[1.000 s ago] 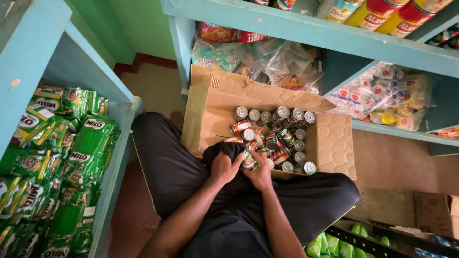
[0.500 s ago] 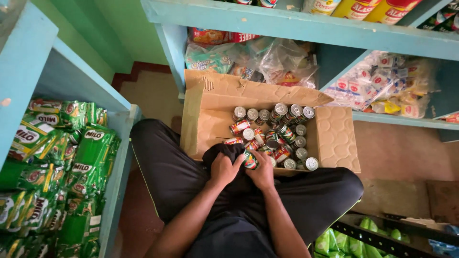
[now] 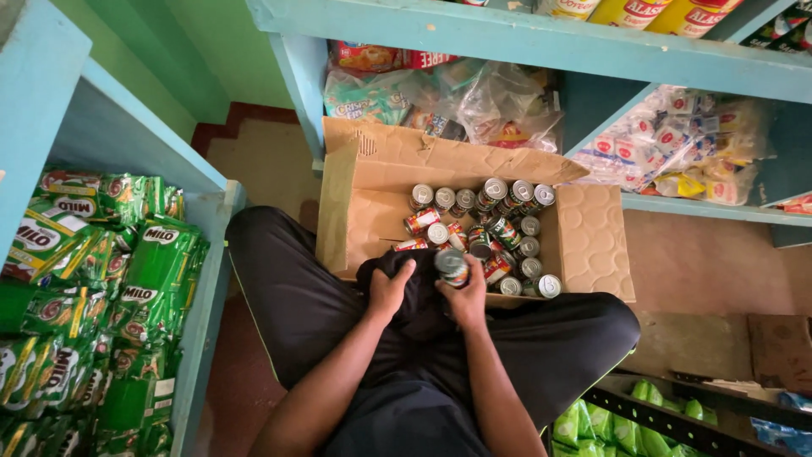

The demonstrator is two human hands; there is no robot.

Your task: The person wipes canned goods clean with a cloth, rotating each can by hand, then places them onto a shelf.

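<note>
- Right hand (image 3: pixel 468 298): closed round a small tin can (image 3: pixel 452 266), fingers wrapped about its side, silver lid tilted up toward the camera; held at the near edge of the box, above the lap, seemingly so the lid and label face up in plain sight
- Left hand (image 3: pixel 390 292): curled onto a dark cloth (image 3: pixel 414 292) bunched over the knees, thumb and fingers pinching the fabric, close against the can; cloth kept beside the can, perhaps for wiping, though not certain
- Cardboard box (image 3: pixel 372 211): open on the floor, near side against the crossed legs, flaps folded outward so the contents stay within arm's reach
- Loose cans (image 3: pixel 495 224): clustered on the right side of the box, some upright with silver lids showing, others on their sides; left part of the box bare
- Green sachet packs (image 3: pixel 93 279): stacked tight on a blue shelf (image 3: pixel 127 144) at the left, faces outward
- Clear bags of small packets (image 3: pixel 668 148): heaped on the blue shelving behind and right of the box
- Green packets in a dark crate (image 3: pixel 626 415): low right, beside the knee
</note>
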